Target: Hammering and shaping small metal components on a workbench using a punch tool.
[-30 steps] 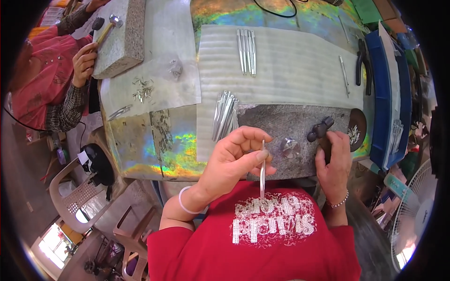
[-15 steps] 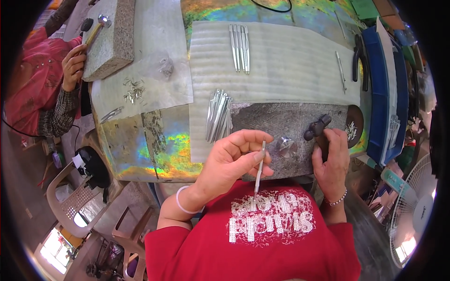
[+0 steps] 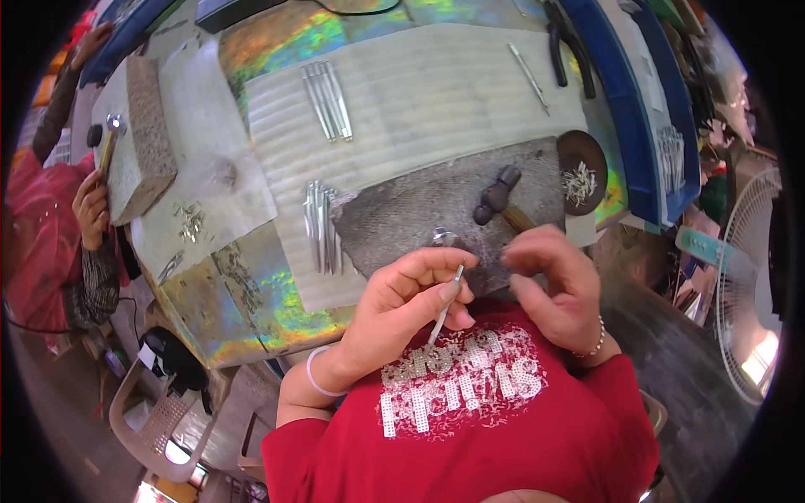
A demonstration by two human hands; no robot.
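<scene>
At the red shirt (image 3: 470,453), left hand (image 3: 398,306) pinches a slim rod (image 3: 440,320); right hand (image 3: 560,289), thumb and fingers parted, is near the hammer (image 3: 495,198).

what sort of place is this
Probably a small metalworking workshop: a hammer lies on a rough stone slab, a bundle of slim silvery metal pieces sits beside it, and a round dish holds small silvery bits.
</scene>
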